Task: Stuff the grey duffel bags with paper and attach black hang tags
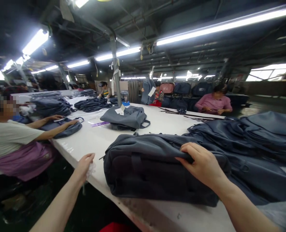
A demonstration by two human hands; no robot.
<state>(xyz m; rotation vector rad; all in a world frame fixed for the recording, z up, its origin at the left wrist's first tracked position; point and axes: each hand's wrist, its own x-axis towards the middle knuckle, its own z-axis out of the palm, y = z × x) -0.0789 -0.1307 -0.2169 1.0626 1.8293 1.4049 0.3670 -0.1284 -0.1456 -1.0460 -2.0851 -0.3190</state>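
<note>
A dark blue-grey backpack (152, 167) lies on its side on the white table in front of me. My right hand (201, 161) pinches the edge of its zippered opening, thumb below and fingers on top. Left of the backpack, apart from it, my left hand (86, 164) is closed over the table's front edge. A small crumpled piece of whitish, see-through plastic (91, 170) sticks out from under its fingers. A zipper pull (101, 158) juts from the backpack's left end.
Another grey bag with paper tags (125, 117) lies beyond the backpack. More dark bags (259, 145) are heaped at the right. At the left, a co-worker's hands (57, 118) rest on a bag (66, 128). A metal post (116, 71) rises behind the table (94, 141).
</note>
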